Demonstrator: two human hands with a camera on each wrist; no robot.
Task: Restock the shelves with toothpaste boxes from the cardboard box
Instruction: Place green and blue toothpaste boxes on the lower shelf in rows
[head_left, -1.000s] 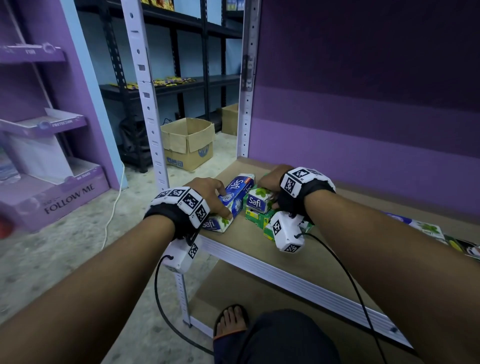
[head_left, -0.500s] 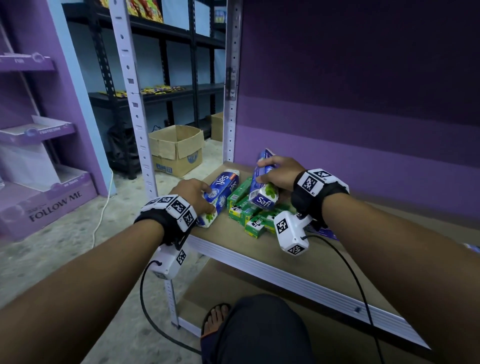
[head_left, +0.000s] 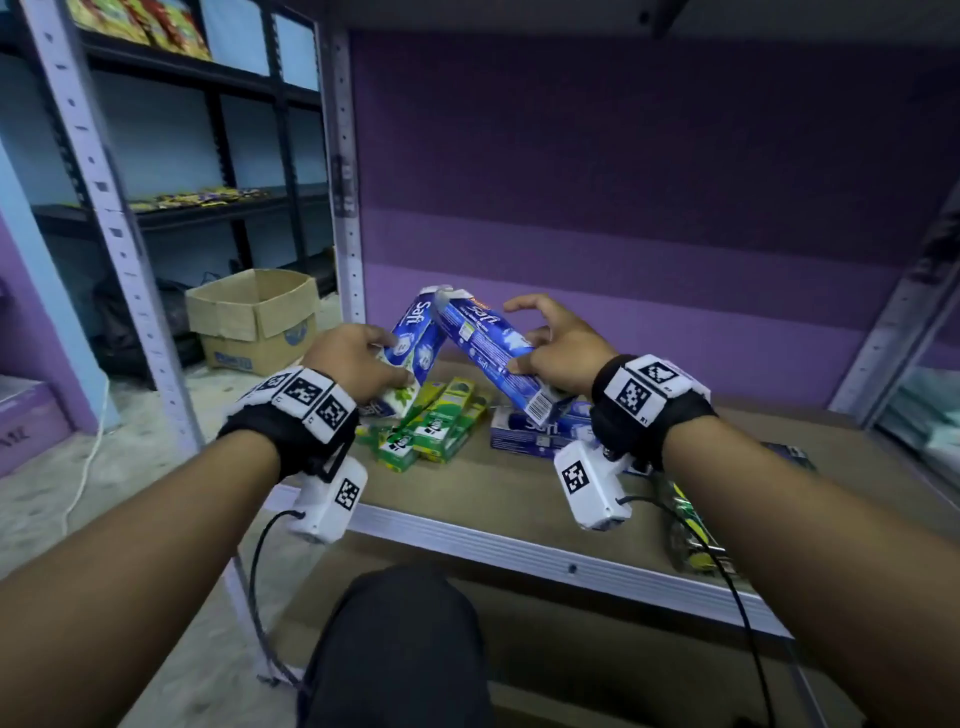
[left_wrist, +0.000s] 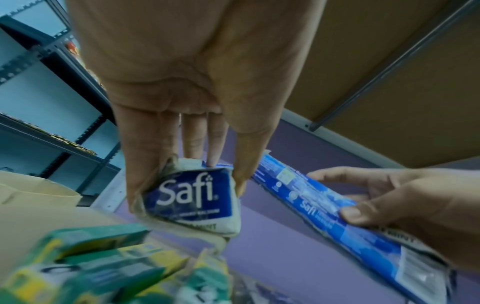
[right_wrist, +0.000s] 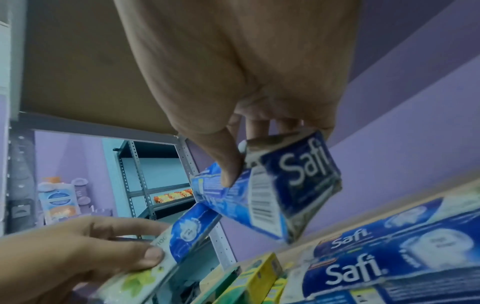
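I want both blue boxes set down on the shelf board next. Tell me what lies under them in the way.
The left hand and right hand each hold a blue box tilted above the shelf. Below them lie green boxes and more blue boxes. The board nearer the front edge looks bare.

Dim, cool indoor light; wide-angle bending at the edges; both wrist views soft, motion-blurred, the green-and-yellow cardboard boxes (left_wrist: 98, 265) smeared.
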